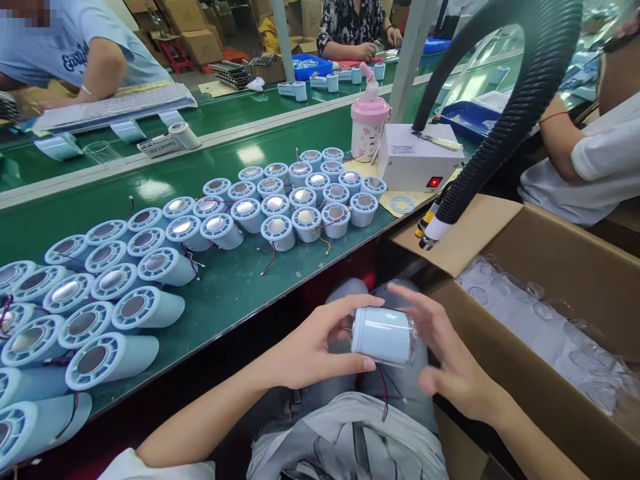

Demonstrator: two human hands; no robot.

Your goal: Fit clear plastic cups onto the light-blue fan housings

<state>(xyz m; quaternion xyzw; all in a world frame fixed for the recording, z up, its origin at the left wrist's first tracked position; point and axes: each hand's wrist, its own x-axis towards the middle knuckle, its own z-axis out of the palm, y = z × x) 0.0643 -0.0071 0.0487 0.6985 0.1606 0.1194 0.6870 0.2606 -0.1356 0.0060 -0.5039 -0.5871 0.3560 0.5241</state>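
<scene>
My left hand grips a light-blue cylindrical housing between thumb and fingers above my lap. A clear plastic cover sits around the housing, its rim showing at the right end. Thin dark and red wires hang below it. Beside that right end is my right hand, slightly blurred, with its thumb and fingers spread apart and nothing seen in them. On the green bench, several similar light-blue housings stand in rows, with silver discs in their tops and wires trailing from some.
At right, an open cardboard box holds clear plastic covers. A black flexible hose arches from a white box with a lit red switch. A pink bottle stands beside it. Other people sit across the bench and at right.
</scene>
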